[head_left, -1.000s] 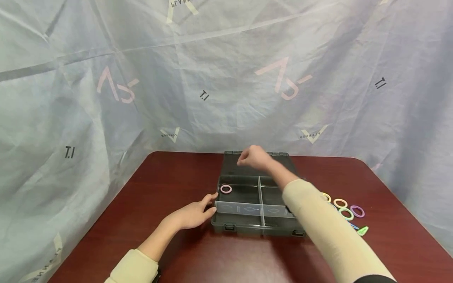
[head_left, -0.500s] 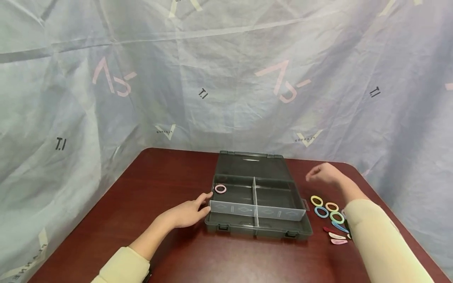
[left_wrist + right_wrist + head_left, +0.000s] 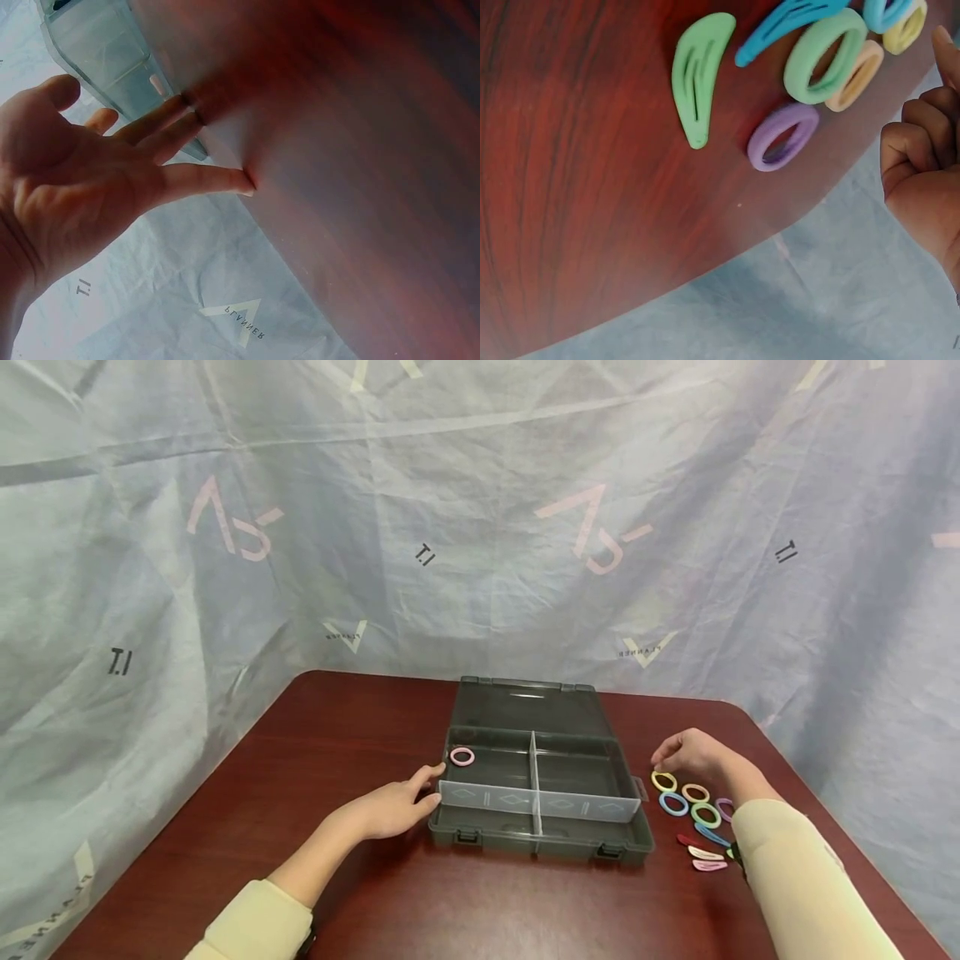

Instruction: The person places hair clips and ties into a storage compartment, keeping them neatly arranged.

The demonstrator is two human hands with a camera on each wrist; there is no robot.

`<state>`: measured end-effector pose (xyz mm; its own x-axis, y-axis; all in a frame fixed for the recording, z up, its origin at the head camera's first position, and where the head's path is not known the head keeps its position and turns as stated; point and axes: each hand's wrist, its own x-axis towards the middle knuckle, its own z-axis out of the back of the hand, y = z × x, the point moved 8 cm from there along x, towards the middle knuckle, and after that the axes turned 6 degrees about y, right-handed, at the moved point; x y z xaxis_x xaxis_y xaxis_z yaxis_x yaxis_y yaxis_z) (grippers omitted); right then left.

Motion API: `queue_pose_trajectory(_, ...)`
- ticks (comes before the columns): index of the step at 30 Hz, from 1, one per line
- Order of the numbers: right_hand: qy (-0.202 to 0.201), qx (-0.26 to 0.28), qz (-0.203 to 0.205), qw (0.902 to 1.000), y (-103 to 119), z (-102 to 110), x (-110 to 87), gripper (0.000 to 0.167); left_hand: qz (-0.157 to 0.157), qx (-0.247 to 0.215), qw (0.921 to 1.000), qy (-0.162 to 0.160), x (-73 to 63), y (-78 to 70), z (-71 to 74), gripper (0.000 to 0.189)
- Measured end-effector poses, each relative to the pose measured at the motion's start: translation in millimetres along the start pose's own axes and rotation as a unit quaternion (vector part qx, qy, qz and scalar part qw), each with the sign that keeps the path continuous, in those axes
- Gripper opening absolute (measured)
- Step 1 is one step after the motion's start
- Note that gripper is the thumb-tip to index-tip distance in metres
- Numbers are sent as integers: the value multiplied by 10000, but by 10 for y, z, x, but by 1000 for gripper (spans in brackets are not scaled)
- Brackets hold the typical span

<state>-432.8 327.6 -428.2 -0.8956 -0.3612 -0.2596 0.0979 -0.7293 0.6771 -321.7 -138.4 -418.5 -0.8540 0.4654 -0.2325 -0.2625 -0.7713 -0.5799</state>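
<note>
Yellow ring (image 3: 664, 789) — right fingers (image 3: 667, 750) now lowered to it, grip unclear | left fingers (image 3: 426, 773) extended beside box (image 3: 517, 842)

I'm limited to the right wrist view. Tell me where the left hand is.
Observer: In the head view, the left hand is at the left side of the open box, its thumb and forefinger appearing to touch that side.

Operator: Report what lies in that box.

Observer: The head view shows one pink ring, lying in the left rear compartment, near its left wall.
</note>
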Motion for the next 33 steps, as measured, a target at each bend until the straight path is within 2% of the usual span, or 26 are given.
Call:
queue_pose_trajectory(5,21,74,16,10000,-87,-46,-25,15,8,-45,10000,-2,-7,1,-13,60)
queue_pose_trajectory(12,-146,-235,50,9996,-140,-17,-43,13,46,-73,9999,-54,-37,-4,0,59)
queue_pose_trajectory(19,-221,-153,-5,9996,-189,-43,-45,11,-27,-43,10000,-52,-46,-29,3,58)
queue_pose_trajectory(33,-309,-403,-64,9987,-181,-42,-48,10,8,-30,10000,-45,-54,-56,16,59)
